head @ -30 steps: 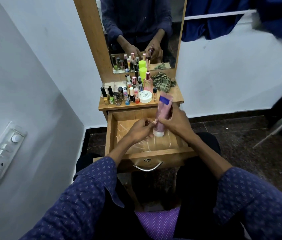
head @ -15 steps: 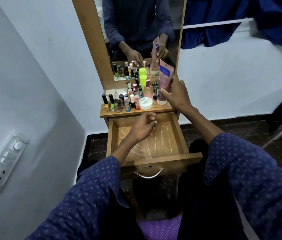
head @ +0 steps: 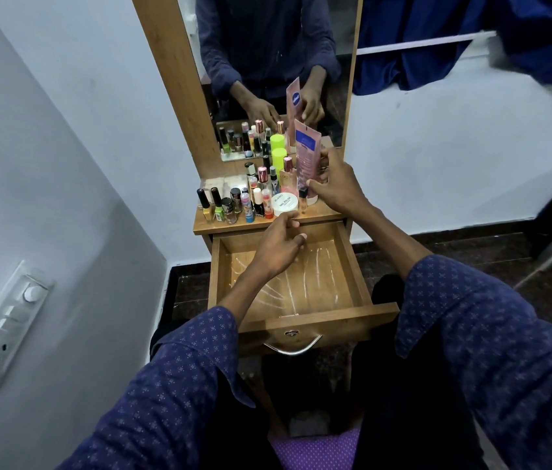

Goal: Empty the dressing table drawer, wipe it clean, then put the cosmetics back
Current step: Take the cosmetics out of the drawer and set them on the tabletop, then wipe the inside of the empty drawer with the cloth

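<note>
Right hand grips upright pink plastic tube on wooden dressing-table top; left hand, fingers loosely curled, empty, hovers over open wooden drawer.

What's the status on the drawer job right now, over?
Right hand grips pink tube upright on the tabletop. Left hand open, over the drawer. Drawer pulled out, no cosmetics in view, streaky bottom. Bottles crowd the tabletop.

The wooden dressing table top carries crowded nail polish bottles, a white jar and an upright pink tube.
</note>
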`<state>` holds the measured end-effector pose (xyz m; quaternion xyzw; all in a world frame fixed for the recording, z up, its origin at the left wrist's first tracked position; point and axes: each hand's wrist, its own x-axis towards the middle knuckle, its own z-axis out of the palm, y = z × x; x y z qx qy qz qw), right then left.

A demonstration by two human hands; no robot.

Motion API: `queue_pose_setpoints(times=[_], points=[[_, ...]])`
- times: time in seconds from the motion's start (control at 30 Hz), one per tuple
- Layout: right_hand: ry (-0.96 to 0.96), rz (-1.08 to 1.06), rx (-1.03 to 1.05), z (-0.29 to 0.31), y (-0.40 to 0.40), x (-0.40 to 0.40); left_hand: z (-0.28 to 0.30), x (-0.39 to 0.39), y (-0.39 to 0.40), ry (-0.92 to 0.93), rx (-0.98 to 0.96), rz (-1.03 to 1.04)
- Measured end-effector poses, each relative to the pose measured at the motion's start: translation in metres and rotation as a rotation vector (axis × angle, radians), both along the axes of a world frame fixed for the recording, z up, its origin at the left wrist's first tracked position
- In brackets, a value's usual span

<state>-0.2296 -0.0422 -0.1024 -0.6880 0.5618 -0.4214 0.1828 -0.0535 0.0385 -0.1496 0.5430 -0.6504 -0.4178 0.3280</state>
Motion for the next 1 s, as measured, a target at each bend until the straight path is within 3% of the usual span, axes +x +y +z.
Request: queue_pose_setpoints(times=[0.17,0.27,0.37,0.47,0.67,0.8,1.0], points=[[0.066,-0.052,0.015,-0.007,-0.002,-0.009,-0.001,-0.001,-0.001,-0.023,0.002,-0.001],[0.278,-0.115,0.006,-0.011,-0.011,-0.017,-0.002,-0.002,0.001,-0.029,0.005,-0.006],[0.497,-0.035,0.112,-0.012,-0.025,-0.022,-0.005,0.000,0.005,-0.019,0.005,-0.007],[0.599,0.007,0.140,-0.019,-0.035,-0.028,-0.010,0.006,0.009,-0.008,0.006,0.002],[0.411,-0.142,0.018,-0.030,-0.022,-0.039,-0.020,0.015,0.017,0.012,0.026,0.015],[0.305,-0.268,0.048,-0.031,-0.001,-0.046,-0.024,0.016,0.022,0.041,0.039,0.022],[-0.191,-0.408,0.193,-0.031,0.047,-0.051,-0.028,0.012,0.031,0.139,0.113,0.014]])
